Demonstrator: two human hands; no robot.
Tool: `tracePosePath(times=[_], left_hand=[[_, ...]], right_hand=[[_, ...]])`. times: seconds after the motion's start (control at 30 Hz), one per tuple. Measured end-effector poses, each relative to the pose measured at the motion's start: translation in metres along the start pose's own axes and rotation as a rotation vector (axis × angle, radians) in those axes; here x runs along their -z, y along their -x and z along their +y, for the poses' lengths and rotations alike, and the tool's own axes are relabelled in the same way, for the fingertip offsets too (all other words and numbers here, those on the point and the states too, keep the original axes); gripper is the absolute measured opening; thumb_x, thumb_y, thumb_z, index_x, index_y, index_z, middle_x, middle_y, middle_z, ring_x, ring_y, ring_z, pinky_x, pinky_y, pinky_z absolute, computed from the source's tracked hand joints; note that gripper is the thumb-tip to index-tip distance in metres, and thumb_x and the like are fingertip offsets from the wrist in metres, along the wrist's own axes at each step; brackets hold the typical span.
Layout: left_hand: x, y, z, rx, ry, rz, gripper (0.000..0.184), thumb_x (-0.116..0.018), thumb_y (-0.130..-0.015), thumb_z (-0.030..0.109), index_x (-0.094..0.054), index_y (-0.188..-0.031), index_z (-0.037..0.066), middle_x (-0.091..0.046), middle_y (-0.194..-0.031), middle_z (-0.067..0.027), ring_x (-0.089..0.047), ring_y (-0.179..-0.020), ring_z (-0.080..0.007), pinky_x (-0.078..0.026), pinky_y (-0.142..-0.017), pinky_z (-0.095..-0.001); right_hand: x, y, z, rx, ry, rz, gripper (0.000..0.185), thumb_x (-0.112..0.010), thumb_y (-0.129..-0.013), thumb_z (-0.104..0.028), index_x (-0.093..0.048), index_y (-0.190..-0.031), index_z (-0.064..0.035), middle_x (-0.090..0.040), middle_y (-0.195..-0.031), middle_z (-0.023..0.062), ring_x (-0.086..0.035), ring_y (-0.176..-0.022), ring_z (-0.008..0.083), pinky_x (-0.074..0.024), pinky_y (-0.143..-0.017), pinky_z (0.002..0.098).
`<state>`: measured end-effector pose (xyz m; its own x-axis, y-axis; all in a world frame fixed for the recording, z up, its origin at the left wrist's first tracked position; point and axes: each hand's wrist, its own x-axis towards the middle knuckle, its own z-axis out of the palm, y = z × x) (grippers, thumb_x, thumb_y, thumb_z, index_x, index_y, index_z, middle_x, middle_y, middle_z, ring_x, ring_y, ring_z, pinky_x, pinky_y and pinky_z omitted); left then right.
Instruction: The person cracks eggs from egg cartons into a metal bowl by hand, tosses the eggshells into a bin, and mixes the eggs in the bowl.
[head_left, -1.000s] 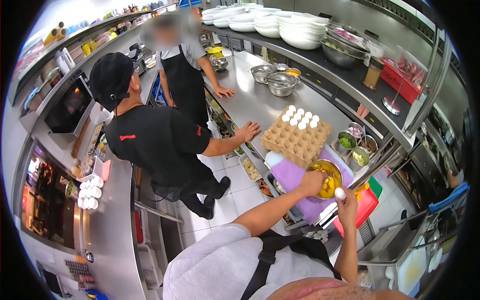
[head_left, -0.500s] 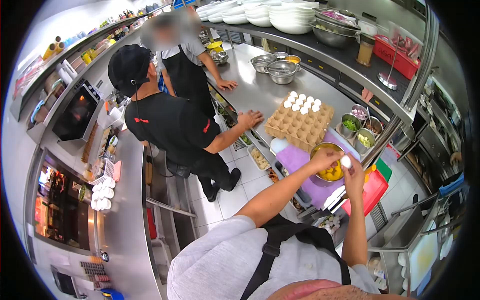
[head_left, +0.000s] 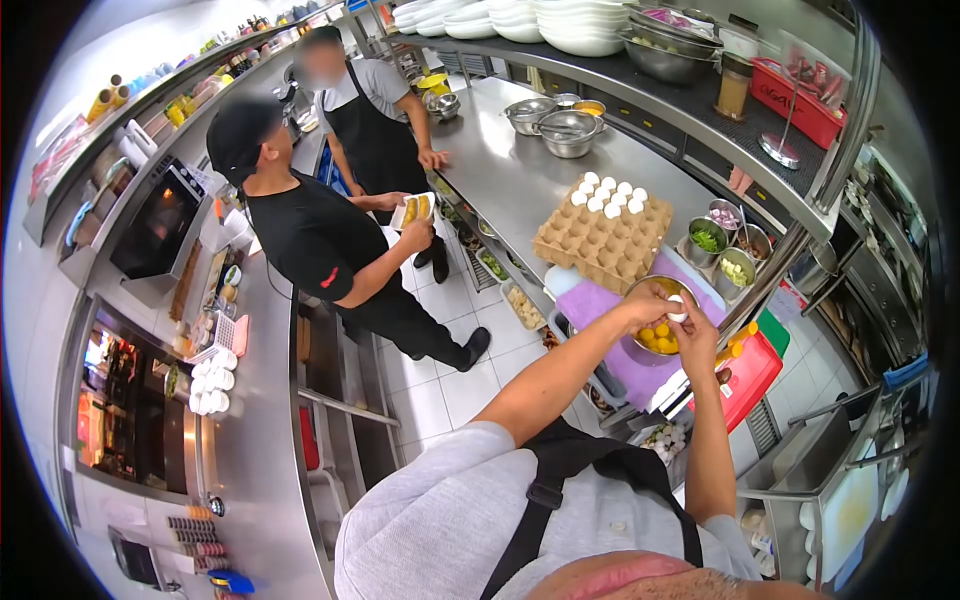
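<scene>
Yolks [head_left: 658,340] are noted in the bowl [head_left: 634,350]; one egg [head_left: 677,308] is held by left hand [head_left: 648,306] and right hand [head_left: 698,336]; carton eggs [head_left: 611,195] are left.

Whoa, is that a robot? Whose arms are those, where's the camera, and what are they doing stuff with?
No robot here! Those are a person's own bare hands. The camera is worn on their head, looking forward and down. The left hand and right hand hold a white egg together, over a metal bowl with yellow yolks inside. I can't tell whether that egg is cracked. On the metal counter is a cardboard tray with more eggs in some cups. Another person in a black cap stands nearby.
</scene>
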<state>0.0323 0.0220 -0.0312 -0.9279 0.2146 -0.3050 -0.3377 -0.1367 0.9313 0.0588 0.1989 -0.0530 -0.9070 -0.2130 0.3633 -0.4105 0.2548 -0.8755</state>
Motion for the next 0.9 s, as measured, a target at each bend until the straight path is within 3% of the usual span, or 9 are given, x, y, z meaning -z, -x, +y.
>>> tracePosePath(times=[0.27, 0.3, 0.37, 0.4, 0.5, 0.67, 0.7, 0.8, 0.9], left_hand=[[-0.004, -0.028, -0.032, -0.177, -0.073, 0.192, 0.031, -0.087, -0.083, 0.021, -0.059, -0.088, 0.008, -0.060, -0.071, -0.0012, -0.052, -0.053, -0.0089, -0.040, -0.044, -0.0253], [-0.003, -0.023, -0.028, -0.135, -0.120, 0.216, 0.030, -0.088, -0.081, 0.021, -0.066, -0.095, 0.006, -0.065, -0.077, -0.0015, -0.058, -0.062, -0.0112, -0.048, -0.052, -0.0292], [0.019, -0.065, -0.066, -0.251, -0.259, 0.226, 0.037, -0.089, -0.079, 0.022, -0.071, -0.107, 0.005, -0.070, -0.086, -0.0024, -0.063, -0.074, -0.0129, -0.053, -0.064, -0.0327], [0.014, -0.034, -0.033, -0.227, -0.480, 0.252, 0.038, -0.088, -0.079, 0.022, -0.073, -0.109, 0.005, -0.072, -0.092, -0.0023, -0.065, -0.082, -0.0131, -0.055, -0.073, -0.0334], [0.026, -0.024, -0.007, -0.196, -0.489, 0.138, 0.035, -0.091, -0.078, 0.027, -0.074, -0.097, 0.004, -0.074, -0.090, -0.0049, -0.067, -0.081, -0.0126, -0.056, -0.074, -0.0327], [0.017, 0.007, 0.038, -0.361, -0.575, 0.147, 0.043, -0.092, -0.079, 0.032, -0.074, -0.100, -0.001, -0.072, -0.088, -0.0049, -0.066, -0.079, -0.0123, -0.055, -0.071, -0.0270], [0.016, 0.009, 0.044, -0.406, -0.614, 0.140, 0.044, -0.091, -0.081, 0.035, -0.075, -0.102, -0.001, -0.072, -0.089, -0.0042, -0.066, -0.078, -0.0118, -0.055, -0.071, -0.0256], [0.002, 0.023, 0.057, -0.354, -0.431, 0.099, 0.042, -0.086, -0.087, 0.034, -0.075, -0.107, -0.002, -0.072, -0.090, -0.0041, -0.066, -0.079, -0.0106, -0.055, -0.072, -0.0255], [0.016, 0.008, 0.034, -0.404, -0.389, 0.101, 0.029, -0.070, -0.099, 0.022, -0.074, -0.110, -0.004, -0.074, -0.094, -0.0067, -0.067, -0.081, -0.0102, -0.055, -0.073, -0.0246]], right_hand=[[0.001, -0.006, -0.026, 0.006, 0.271, -0.013, 0.059, -0.069, -0.082, 0.008, -0.062, -0.140, -0.0062, -0.069, -0.126, 0.0208, -0.073, -0.102, 0.0287, -0.0610, -0.084, 0.0353], [0.001, -0.008, -0.018, 0.039, 0.207, -0.033, 0.060, -0.067, -0.081, 0.007, -0.061, -0.140, -0.0063, -0.067, -0.132, 0.0212, -0.068, -0.117, 0.0344, -0.0578, -0.095, 0.0396], [0.001, -0.016, 0.000, 0.177, 0.251, -0.052, 0.060, -0.066, -0.083, 0.002, -0.059, -0.141, -0.0076, -0.064, -0.137, 0.0204, -0.061, -0.129, 0.0373, -0.0515, -0.106, 0.0423], [0.004, -0.017, -0.003, 0.153, 0.258, -0.095, 0.059, -0.065, -0.083, -0.002, -0.059, -0.141, -0.0085, -0.063, -0.139, 0.0194, -0.057, -0.132, 0.0382, -0.0451, -0.113, 0.0436], [0.016, -0.018, -0.016, 0.220, 0.468, -0.119, 0.061, -0.061, -0.082, -0.001, -0.059, -0.142, -0.0146, -0.065, -0.129, 0.0194, -0.061, -0.119, 0.0413, -0.0495, -0.104, 0.0481], [0.028, -0.021, -0.057, 0.073, 0.362, -0.136, 0.067, -0.075, -0.083, -0.005, -0.057, -0.146, -0.0169, -0.065, -0.109, 0.0149, -0.068, -0.090, 0.0320, -0.0561, -0.083, 0.0412], [0.026, -0.023, -0.050, 0.107, 0.349, -0.112, 0.068, -0.081, -0.083, -0.009, -0.057, -0.146, -0.0156, -0.068, -0.110, 0.0127, -0.068, -0.082, 0.0222, -0.0560, -0.077, 0.0357], [0.019, -0.023, -0.036, -0.111, 0.046, -0.030, 0.060, -0.080, -0.087, -0.010, -0.059, -0.144, -0.0138, -0.070, -0.111, 0.0112, -0.067, -0.086, 0.0134, -0.0555, -0.077, 0.0318], [0.022, -0.012, -0.025, -0.082, -0.278, 0.095, 0.055, -0.077, -0.091, -0.009, -0.057, -0.142, -0.0046, -0.071, -0.116, 0.0088, -0.067, -0.096, 0.0114, -0.0566, -0.081, 0.0294]])
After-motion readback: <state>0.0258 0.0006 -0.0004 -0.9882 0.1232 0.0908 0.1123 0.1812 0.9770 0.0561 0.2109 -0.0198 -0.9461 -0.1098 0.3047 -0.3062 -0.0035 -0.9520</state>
